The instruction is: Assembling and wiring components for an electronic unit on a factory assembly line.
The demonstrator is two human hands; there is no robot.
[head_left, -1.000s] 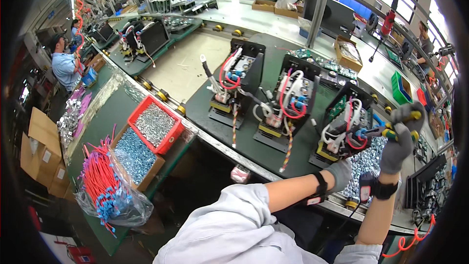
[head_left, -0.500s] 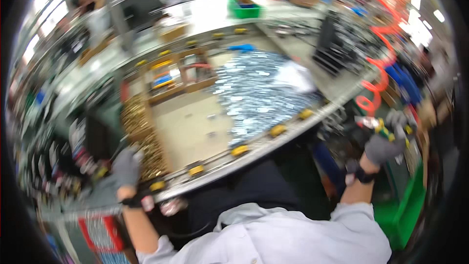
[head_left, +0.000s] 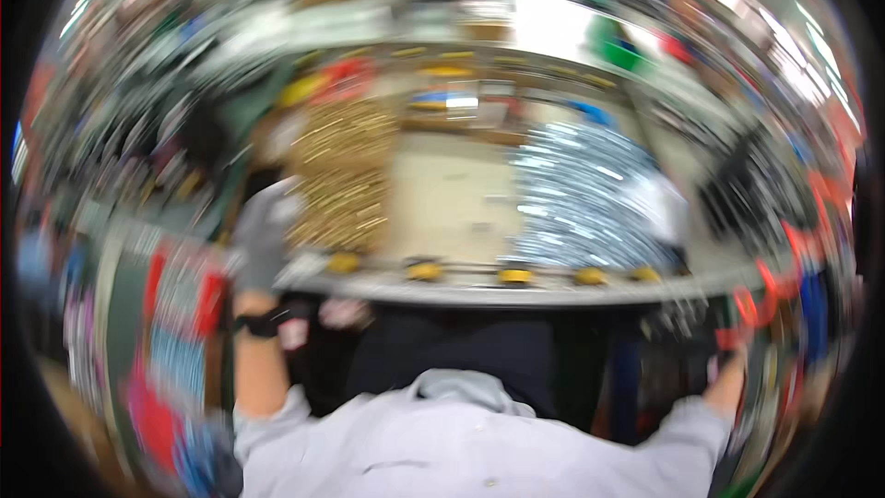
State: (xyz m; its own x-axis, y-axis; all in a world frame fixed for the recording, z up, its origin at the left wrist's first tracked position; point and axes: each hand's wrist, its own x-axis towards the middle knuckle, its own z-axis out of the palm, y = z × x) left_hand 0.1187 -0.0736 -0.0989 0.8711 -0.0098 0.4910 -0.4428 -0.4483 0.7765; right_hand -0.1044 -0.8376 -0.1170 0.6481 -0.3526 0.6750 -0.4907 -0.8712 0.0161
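Fingers of the gloved left hand (head_left: 261, 235) are smeared by blur, so whether they hang loose, curl or grasp something cannot be told; they lie at the left edge of the brass-coloured pile (head_left: 341, 184), the landmark here. Farthest left of that pile, toward the wearer, is a red-and-blue bundle (head_left: 157, 415), with a red tray (head_left: 210, 304) lying between the two. The step in hand looks like a reach beside the pile; any pick from it would call for the fingertips to shift rightward over the pieces and then close. Just right of the pile spreads a cream surface (head_left: 452, 198). Beyond that, well right of the pile, lie silvery parts (head_left: 581, 198), a white sheet or bag (head_left: 659, 207) overlapping their right side. Past these, farther right of the pile, hangs an orange coil (head_left: 756, 295). Near it, well apart from the pile, the right forearm (head_left: 724, 392) ends in blur; the right hand's hold cannot be told.
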